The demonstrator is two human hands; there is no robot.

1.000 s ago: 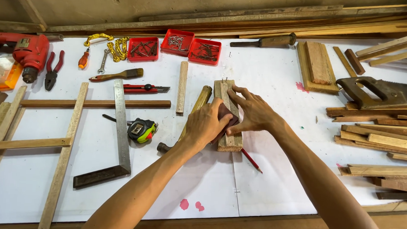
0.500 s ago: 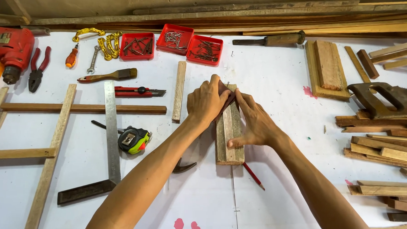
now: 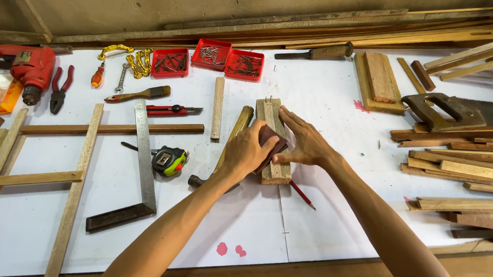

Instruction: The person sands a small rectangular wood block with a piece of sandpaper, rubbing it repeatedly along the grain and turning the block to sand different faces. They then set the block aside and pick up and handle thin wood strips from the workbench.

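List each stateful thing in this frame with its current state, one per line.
left hand: pressing a dark reddish-brown piece onto the wood block.
right hand: flat, fingers spread on the block.
wood block: lying flat, nails standing at its far end.
red trays: open, holding nails.
tape measure: retracted.
utility knife: blade extended.
pliers: handles apart.
handsaw: lying flat on wood strips.
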